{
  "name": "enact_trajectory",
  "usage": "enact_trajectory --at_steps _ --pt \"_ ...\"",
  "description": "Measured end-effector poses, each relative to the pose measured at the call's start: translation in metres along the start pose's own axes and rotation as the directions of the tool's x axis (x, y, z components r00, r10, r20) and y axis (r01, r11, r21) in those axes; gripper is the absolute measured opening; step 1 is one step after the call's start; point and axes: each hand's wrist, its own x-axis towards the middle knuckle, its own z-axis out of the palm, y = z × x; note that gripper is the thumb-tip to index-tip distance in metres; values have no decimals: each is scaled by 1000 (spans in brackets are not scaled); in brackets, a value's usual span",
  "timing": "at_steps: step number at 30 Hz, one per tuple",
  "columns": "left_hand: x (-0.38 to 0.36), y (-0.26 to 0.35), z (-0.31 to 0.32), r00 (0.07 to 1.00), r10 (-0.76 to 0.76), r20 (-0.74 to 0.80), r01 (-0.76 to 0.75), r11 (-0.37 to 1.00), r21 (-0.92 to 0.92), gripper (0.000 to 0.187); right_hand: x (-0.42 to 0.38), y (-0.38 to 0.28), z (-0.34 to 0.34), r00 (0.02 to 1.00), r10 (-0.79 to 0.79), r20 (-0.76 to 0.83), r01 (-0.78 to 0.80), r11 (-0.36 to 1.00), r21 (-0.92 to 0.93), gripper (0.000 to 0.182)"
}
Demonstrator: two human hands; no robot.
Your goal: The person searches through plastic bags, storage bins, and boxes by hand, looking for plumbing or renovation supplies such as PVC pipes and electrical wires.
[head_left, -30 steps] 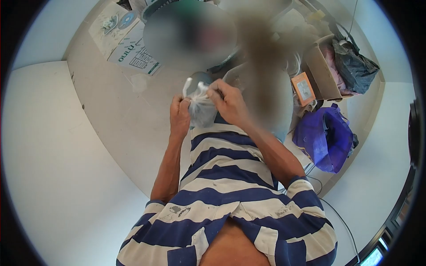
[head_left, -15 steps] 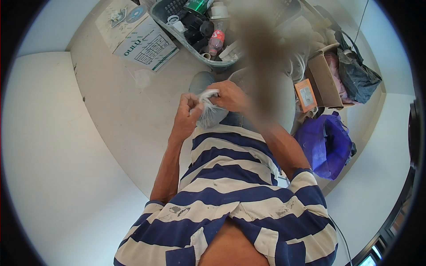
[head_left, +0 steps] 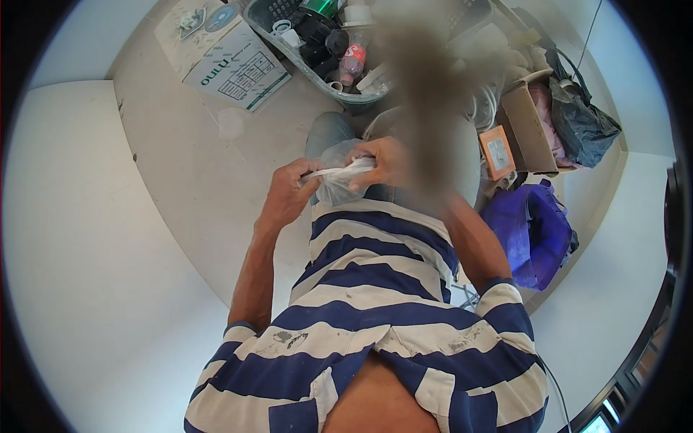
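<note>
A thin, clear plastic bag [head_left: 333, 189] is held over my lap, its twisted white top stretched between both hands. My left hand [head_left: 289, 189] pinches the left end of that twist between thumb and fingers. At the other end, my right hand [head_left: 379, 164] has its fingers closed on the gathered plastic. What the bag contains, if anything, I cannot make out. A dark blurred shape close to the camera covers part of the right forearm.
Ahead stands a grey crate [head_left: 289, 54] of bottles and fittings. A white carton [head_left: 242, 68] lies left of it. To the right are an orange box [head_left: 497, 153], an open cardboard box [head_left: 527, 130], a black bag [head_left: 583, 119] and a purple bag [head_left: 530, 234].
My hands have moved apart, the left one outward and slightly down. The bag's bunched top is now pulled out sideways into a taut strand.
</note>
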Motion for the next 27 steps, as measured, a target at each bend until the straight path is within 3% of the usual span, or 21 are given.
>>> enact_trajectory --at_steps 3,4,5,6,8,11,15,17,18,20,21,23,24,25,26,27 --pt "-7 -6 -12 999 30 34 -25 991 -129 7 -3 1 -11 999 30 -31 -27 996 85 25" --pt "-9 -17 -14 999 29 -34 -38 957 -287 9 -1 4 -9 999 28 -27 -25 996 81 25" --pt "-11 -26 -16 994 19 -103 -63 898 -435 11 2 10 -4 985 78 -155 -38 968 250 25" --pt "-10 -27 -21 994 18 -112 -66 898 -435 11 7 5 -1 952 148 -268 -25 910 413 26" --pt "-11 -28 -30 974 169 -149 -225 776 -590 20 23 -9 13 941 152 -303 -12 908 420 29" --pt "-15 -25 -46 985 57 -164 -148 772 -618 26 52 -26 28 927 168 -336 -27 922 386 35" --pt "-32 -44 -77 947 11 -322 -211 777 -593 21 85 -43 35 943 161 -291 -69 951 302 43" --pt "-38 -43 -88 930 74 -361 -234 875 -424 19 101 -46 39 949 155 -276 -80 961 266 44" --pt "-40 -49 -90 922 58 -382 -232 874 -427 19 110 -47 41 948 150 -280 -86 970 228 45" --pt "-37 -68 -91 937 161 -310 -210 969 -132 18 133 -33 53 953 172 -249 -131 976 171 44" --pt "-35 -89 -86 931 142 -336 -198 970 -141 18 142 -21 63 947 207 -244 -182 976 124 43" --pt "-26 -145 -68 952 173 -251 -115 966 231 16 166 10 82 958 245 -148 -235 968 84 43" --pt "-25 -167 -58 950 154 -271 -94 971 220 16 177 28 94 953 292 -80 -289 956 52 42" --pt "-25 -187 -49 958 99 -269 -4 944 330 17 187 50 108 955 292 -57 -290 956 45 42" --pt "-23 -199 -45 962 43 -270 82 897 435 18 198 72 124 927 339 -161 -341 940 21 41" --pt "-22 -201 -44 960 22 -279 102 901 422 18 202 71 132 886 383 -263 -396 918 3 39"
